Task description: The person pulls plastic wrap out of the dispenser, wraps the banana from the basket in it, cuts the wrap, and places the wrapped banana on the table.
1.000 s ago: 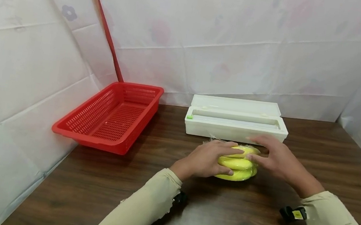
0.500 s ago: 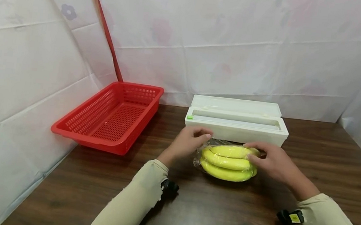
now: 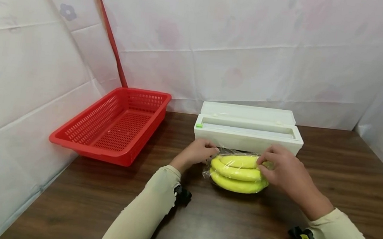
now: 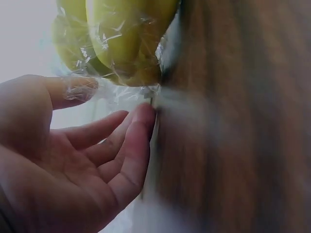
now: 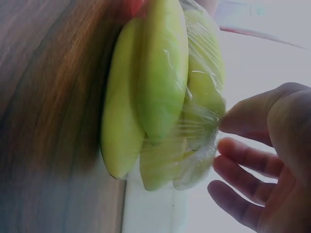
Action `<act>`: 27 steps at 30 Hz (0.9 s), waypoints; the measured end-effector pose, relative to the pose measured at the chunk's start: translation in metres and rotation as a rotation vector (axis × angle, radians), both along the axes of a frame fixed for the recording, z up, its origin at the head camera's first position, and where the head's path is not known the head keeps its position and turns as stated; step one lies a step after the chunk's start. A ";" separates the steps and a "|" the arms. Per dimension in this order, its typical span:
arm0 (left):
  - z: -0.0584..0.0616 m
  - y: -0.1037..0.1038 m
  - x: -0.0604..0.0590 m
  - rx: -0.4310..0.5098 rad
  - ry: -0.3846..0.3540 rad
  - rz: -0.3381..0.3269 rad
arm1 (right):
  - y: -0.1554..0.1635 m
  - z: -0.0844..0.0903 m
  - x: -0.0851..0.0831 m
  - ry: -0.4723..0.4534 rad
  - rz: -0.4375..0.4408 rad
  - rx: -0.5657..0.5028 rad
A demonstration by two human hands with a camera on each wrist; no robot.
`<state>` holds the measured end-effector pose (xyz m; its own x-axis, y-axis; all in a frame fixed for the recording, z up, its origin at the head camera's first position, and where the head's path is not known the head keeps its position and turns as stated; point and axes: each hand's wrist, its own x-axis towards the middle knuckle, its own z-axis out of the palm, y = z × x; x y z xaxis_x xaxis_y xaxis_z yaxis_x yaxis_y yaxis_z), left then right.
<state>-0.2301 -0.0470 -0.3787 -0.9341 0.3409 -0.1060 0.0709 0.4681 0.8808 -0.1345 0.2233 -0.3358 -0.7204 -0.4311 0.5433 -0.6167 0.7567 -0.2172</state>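
A bunch of yellow bananas [image 3: 236, 173] wrapped in clear cling film lies on the dark wooden table [image 3: 236, 229], just in front of a white film dispenser box [image 3: 248, 130]. My left hand [image 3: 197, 153] is at the bunch's left end. In the left wrist view its thumb presses loose film beside the bananas [image 4: 121, 39], while the fingers of the left hand [image 4: 116, 99] lie relaxed and apart. My right hand [image 3: 277, 167] is at the right end. There its thumb and forefinger pinch the film on the bananas [image 5: 160, 87], as the right hand [image 5: 221, 135] shows close up.
A red perforated basket [image 3: 113, 125] stands at the back left against the white sheeted wall. The dispenser box lies open, lid back, right behind the bananas. Bare wood stretches in front of the bunch and to its right.
Both hands slid off the top of the bunch and out to its two ends. The bananas now show between them, and the bunch has shifted slightly left.
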 end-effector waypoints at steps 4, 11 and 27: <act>-0.002 0.002 -0.005 0.061 -0.057 -0.014 | -0.005 0.000 0.004 -0.039 -0.006 0.044; -0.003 0.007 -0.007 0.004 -0.039 0.036 | -0.014 -0.006 0.013 0.002 -0.053 0.182; -0.009 0.014 -0.013 0.272 0.058 0.067 | -0.021 -0.016 0.016 0.151 0.026 0.195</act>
<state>-0.2427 -0.0328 -0.3873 -0.9573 0.2869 0.0351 0.1016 0.2203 0.9701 -0.1188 0.2023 -0.3519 -0.6247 -0.5557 0.5485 -0.6510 0.7586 0.0271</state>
